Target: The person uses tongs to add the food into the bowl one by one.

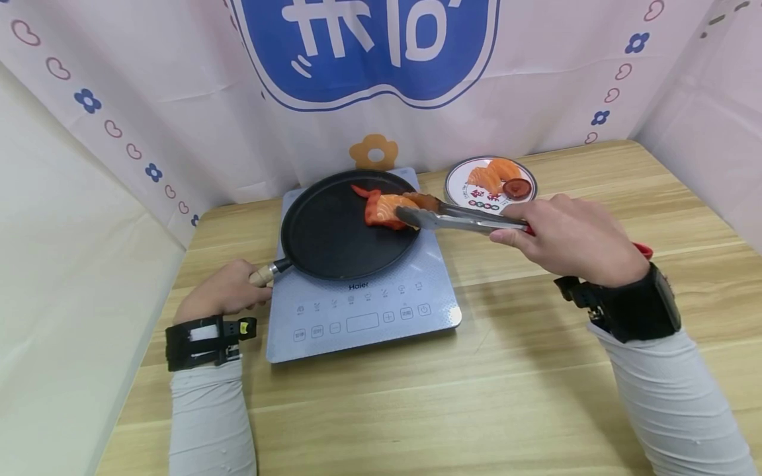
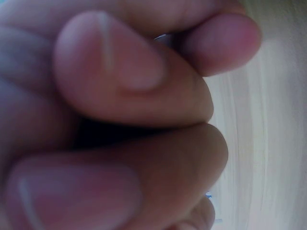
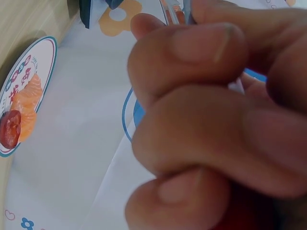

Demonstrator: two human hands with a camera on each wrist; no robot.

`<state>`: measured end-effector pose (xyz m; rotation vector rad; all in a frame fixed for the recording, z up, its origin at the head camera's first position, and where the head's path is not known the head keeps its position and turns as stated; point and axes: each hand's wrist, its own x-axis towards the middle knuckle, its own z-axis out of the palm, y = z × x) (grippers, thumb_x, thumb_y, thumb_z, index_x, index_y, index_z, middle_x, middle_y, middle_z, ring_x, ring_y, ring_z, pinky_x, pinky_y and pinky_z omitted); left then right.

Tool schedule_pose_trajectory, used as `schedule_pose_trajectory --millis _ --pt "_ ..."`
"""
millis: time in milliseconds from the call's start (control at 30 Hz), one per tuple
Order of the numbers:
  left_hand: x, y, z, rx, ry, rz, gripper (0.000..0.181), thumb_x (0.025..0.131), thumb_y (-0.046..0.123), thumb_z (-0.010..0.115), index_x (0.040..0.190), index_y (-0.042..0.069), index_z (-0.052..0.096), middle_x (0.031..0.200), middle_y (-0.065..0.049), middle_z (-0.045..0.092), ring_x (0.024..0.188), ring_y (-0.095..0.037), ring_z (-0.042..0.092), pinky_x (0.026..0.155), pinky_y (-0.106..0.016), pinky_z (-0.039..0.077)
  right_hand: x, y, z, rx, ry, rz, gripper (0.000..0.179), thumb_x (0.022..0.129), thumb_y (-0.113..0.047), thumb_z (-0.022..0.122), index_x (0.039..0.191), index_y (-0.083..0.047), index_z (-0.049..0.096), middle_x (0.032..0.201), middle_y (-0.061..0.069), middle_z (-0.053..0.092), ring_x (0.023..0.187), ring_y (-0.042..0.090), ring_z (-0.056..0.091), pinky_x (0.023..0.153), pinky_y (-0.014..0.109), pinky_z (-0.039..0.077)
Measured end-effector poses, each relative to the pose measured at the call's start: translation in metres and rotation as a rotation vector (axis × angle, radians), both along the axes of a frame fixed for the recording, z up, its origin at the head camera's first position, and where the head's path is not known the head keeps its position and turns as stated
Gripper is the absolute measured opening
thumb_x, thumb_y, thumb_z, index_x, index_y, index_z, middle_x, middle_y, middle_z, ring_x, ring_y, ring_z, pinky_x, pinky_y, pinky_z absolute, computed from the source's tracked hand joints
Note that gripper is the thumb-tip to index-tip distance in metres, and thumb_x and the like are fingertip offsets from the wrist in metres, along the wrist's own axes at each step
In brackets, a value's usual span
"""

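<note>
My left hand [image 1: 229,289] grips the wooden-tipped handle [image 1: 262,275] of a flat black frying pan [image 1: 327,231]. In the left wrist view its curled fingers [image 2: 144,100] fill the picture. My right hand [image 1: 574,238] holds metal tongs [image 1: 461,219] with red on the grip. The tongs' tips are at a piece of orange salmon [image 1: 389,210] at the pan's right side; a red piece [image 1: 364,192] lies against it. Whether the tips pinch the salmon or only touch it, I cannot tell. Curled fingers [image 3: 192,129] hide most of the tongs in the right wrist view.
The pan sits on a grey induction cooker [image 1: 369,324] on a wooden table [image 1: 476,410]. Behind it to the right, a white plate [image 1: 457,188] bears orange salmon slices [image 1: 503,169] and a dark red round piece [image 1: 516,189]. A printed curtain [image 1: 196,112] hangs along the back.
</note>
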<state>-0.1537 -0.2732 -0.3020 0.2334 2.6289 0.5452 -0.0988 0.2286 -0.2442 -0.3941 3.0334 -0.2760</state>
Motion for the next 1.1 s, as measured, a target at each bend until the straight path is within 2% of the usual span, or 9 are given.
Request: schedule_pose_trajectory --millis 567,800,1100 --pt "0.001 0.000 0.001 0.006 -0.018 0.013 0.018 0.094 0.018 0.065 0.081 0.006 0.061 0.065 0.000 0.061 0.057 -0.013 0.054 0.052 -0.026 0.045 0.004 -0.010 -0.002 -0.011 0.041 0.052 0.030 0.102 -0.051 0.064 0.107 -0.022 0.070 0.065 0.000 0.051 0.059 0.019 0.049 0.051 0.034 0.034" --pt "0.000 0.000 0.001 0.009 -0.017 0.003 0.018 0.094 0.018 0.066 0.082 0.006 0.061 0.065 0.001 0.062 0.057 -0.013 0.054 0.052 -0.026 0.045 0.004 -0.015 -0.003 -0.007 0.041 0.059 0.030 0.102 -0.051 0.064 0.108 -0.022 0.071 0.068 0.001 0.052 0.061 0.019 0.050 0.052 0.033 0.034" --pt "0.000 -0.001 0.001 0.002 -0.014 0.005 0.019 0.094 0.018 0.065 0.080 0.007 0.061 0.065 0.000 0.062 0.057 -0.013 0.054 0.052 -0.026 0.045 0.004 -0.022 -0.008 0.001 0.067 0.090 0.027 0.103 -0.050 0.063 0.102 -0.023 0.067 0.070 0.000 0.052 0.061 0.018 0.049 0.051 0.033 0.034"
